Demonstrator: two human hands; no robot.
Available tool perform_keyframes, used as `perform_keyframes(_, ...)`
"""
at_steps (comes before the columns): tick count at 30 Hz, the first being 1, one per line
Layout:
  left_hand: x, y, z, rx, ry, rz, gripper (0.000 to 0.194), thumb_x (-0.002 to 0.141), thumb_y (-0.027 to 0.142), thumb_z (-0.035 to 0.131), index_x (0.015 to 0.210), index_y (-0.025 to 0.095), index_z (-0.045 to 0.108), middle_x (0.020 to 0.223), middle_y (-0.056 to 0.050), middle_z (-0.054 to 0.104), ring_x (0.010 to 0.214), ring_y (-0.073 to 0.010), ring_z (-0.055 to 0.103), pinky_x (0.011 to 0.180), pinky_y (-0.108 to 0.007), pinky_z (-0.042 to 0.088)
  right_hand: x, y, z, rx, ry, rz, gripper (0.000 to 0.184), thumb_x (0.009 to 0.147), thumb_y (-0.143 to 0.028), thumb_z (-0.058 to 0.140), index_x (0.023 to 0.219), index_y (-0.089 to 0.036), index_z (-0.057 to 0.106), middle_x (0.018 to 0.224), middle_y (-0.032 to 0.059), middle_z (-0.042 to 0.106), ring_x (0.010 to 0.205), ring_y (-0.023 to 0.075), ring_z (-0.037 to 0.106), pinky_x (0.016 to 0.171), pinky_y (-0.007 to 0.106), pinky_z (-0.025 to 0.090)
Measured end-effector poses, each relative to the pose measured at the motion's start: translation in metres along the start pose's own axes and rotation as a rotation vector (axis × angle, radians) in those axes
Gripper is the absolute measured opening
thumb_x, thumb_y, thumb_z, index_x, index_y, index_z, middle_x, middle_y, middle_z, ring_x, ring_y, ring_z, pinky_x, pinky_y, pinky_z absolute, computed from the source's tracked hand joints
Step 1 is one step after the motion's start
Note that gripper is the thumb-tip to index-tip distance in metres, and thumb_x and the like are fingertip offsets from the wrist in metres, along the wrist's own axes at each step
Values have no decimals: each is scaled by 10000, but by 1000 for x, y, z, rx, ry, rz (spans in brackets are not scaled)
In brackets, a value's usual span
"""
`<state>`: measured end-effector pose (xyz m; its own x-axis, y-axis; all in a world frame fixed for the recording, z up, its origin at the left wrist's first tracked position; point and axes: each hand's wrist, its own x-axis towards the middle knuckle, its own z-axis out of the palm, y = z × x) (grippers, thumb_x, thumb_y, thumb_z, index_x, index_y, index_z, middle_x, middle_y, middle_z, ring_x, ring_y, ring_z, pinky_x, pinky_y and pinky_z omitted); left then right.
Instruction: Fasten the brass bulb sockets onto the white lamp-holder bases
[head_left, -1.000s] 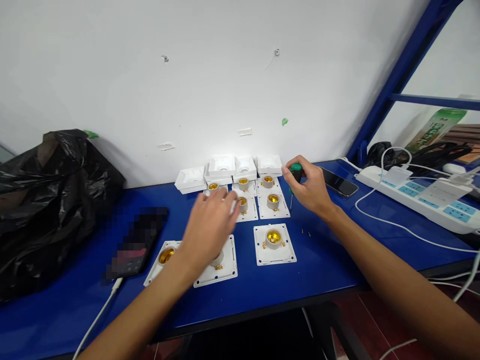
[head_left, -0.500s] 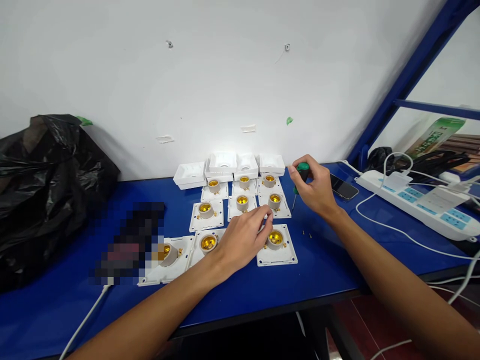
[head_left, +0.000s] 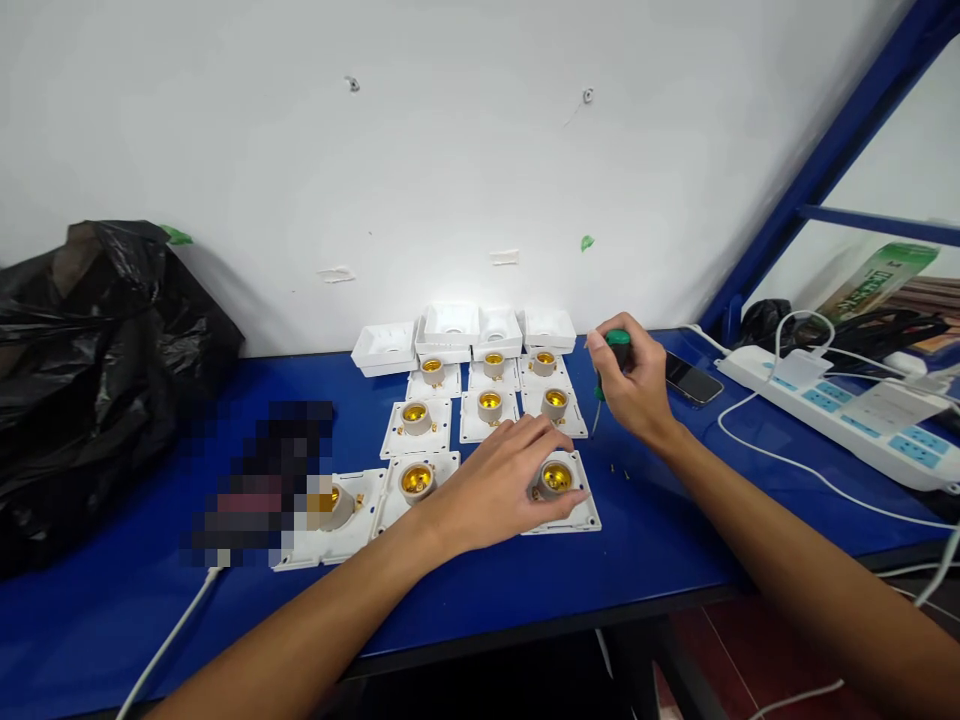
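Note:
My left hand rests on the nearest right lamp holder plate, a white square with a brass socket, fingers curled round its left edge and socket. My right hand is closed on a green-handled screwdriver, held upright with its tip down near the table. Several more white lamp holder plates lie in rows on the blue table. Two tiny screws lie just right of the held plate.
White box covers stand against the wall. A black plastic bag fills the left. A blurred dark device with a white cable lies front left. A phone and a white power strip with cables lie on the right.
My left hand moved right from the middle plates onto the nearest right plate and closed on it. My right hand kept the screwdriver and shifted slightly right.

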<state>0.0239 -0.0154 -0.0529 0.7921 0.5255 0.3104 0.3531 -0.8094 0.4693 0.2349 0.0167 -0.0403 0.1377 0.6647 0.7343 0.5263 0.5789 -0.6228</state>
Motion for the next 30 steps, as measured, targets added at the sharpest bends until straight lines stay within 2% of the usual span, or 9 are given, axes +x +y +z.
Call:
perform_keyframes(3, 0, 0, 4, 43, -33, 15, 253, 906, 336, 643, 1111, 207, 570, 1121, -49, 617, 1081, -226, 592, 1017, -412, 458, -4, -5, 1, -13, -58, -66, 211, 981, -355, 576, 813, -238, 525, 603, -69, 432, 509, 96, 372, 529, 280, 329)
perform_keyframes(7, 0, -1, 5, 63, -58, 28, 167, 923, 321, 603, 1039, 204, 579, 1072, -45, 613, 1039, -216, 590, 975, -384, 463, -3, -10, 0, -41, -109, -123, 208, 974, -333, 578, 803, -230, 521, 622, -67, 440, 525, 89, 354, 530, 274, 313)
perform_keyframes(14, 1, -1, 4, 36, -36, 7, 131, 911, 299, 605, 1002, 210, 578, 1022, -33, 606, 969, -201, 586, 912, -362, 477, -1, -7, -6, 5, -160, -43, 261, 979, -366, 566, 768, -228, 499, 578, -84, 355, 510, 90, 291, 521, 277, 282)
perform_keyframes(23, 0, -2, 4, 17, -37, 16, 129, 924, 312, 596, 1004, 211, 584, 1019, -31, 609, 966, -198, 587, 898, -352, 483, 1, -8, -6, 38, -349, -7, 272, 972, -365, 572, 756, -224, 485, 590, -77, 385, 529, 90, 312, 511, 270, 252)
perform_keyframes(30, 1, -1, 3, 23, -33, 18, 159, 912, 315, 609, 1033, 211, 598, 1048, -38, 627, 973, -204, 604, 913, -374, 484, 1, -7, -7, 13, -336, -5, 276, 975, -377, 569, 760, -226, 483, 585, -77, 380, 518, 90, 304, 502, 274, 243)
